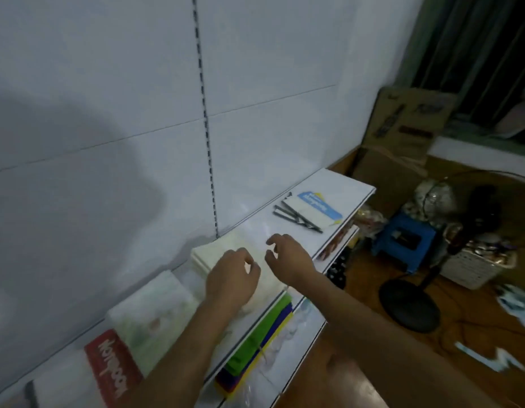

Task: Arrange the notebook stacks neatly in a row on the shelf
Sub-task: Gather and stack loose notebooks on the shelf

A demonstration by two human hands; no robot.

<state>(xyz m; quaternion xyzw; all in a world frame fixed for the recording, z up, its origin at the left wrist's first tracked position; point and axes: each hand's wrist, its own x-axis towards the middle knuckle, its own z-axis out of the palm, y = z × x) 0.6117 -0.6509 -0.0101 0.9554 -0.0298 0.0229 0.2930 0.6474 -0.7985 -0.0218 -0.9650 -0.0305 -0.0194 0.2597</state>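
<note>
**Both hands over the cream stack, nothing held**

Left hand (230,276) sits over the cream notebook stack (209,254) on the white shelf (337,187), fingers loosely curled; can't tell if it touches the cover. Right hand (287,254) is just beside it, above the stack's right edge, fingers spread and bent, gripping nothing.

Row along the shelf, near to far: red notebook (112,366) at the near end, pale green stack (151,313) touching it, then the cream stack after a small gap. Well apart at the far end: blue-covered notebooks (320,206) lying askew, dark pens (296,217) beside and partly across them.

Lower shelf holds coloured folders (255,346). Floor on the right: blue stool (402,237), standing fan (461,207), cardboard box (402,128).
</note>
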